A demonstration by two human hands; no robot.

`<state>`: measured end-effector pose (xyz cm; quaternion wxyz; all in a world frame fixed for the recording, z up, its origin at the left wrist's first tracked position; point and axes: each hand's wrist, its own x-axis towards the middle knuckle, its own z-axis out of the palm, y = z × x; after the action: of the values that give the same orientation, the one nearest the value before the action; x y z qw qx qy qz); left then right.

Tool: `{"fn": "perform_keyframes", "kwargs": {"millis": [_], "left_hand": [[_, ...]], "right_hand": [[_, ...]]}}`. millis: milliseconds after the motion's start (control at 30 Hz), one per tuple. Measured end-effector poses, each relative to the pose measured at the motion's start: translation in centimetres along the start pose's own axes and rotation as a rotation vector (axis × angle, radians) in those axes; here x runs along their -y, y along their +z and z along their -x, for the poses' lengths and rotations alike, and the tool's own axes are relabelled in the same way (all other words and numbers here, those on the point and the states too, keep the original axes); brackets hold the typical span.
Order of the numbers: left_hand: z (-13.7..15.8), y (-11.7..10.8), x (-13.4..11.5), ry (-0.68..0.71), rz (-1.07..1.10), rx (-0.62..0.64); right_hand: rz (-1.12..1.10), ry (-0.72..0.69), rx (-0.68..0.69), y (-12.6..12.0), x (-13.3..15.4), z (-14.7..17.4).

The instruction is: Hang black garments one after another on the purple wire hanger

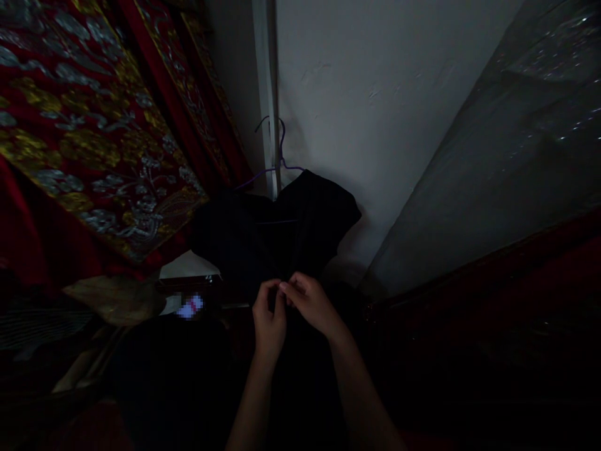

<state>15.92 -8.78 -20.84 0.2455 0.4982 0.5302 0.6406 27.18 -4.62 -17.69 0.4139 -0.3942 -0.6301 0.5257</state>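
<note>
My left hand (269, 322) and right hand (310, 300) meet at the front of a black top (323, 210), bare fingertips pinched together on the dark cloth at the foot of its V-shaped opening; over the head camera's feed I cannot tell which small part they grip. The top hangs limp from a thin purple hanger (282, 141), whose curved hook shows at both edges of a narrow white post (267, 69), and its soft shoulders spread past those edges near the post's lower end. A pale, lightly scuffed wall (375, 131) stands behind. On the left I see a red cloth (91, 147) thick with gold and silver flowers, its lower corner near the top. On the right, a wrinkled plastic sheet (498, 163) throws small glints. Below the red cloth, a crumpled tan bundle (113, 299) sits in deep shadow.
</note>
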Motion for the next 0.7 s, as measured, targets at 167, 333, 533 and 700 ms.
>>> {"fn": "perform_keyframes", "kwargs": {"millis": [167,333,533,700], "left_hand": [[-0.3,0.1,1.3,0.042,-0.012,-0.042],[-0.7,-0.1,1.2,0.061,0.014,0.014],[-0.9,-0.5,0.0,0.076,-0.039,0.087],[-1.0,-0.5,0.9,0.098,-0.116,0.104]], "right_hand": [[-0.105,0.042,0.054,-0.1,0.4,-0.2],[-0.169,0.091,0.02,0.0,0.5,-0.4],[-0.264,0.116,-0.04,1.0,1.3,-0.2],[-0.422,0.172,-0.211,0.9,4.0,-2.4]]}}
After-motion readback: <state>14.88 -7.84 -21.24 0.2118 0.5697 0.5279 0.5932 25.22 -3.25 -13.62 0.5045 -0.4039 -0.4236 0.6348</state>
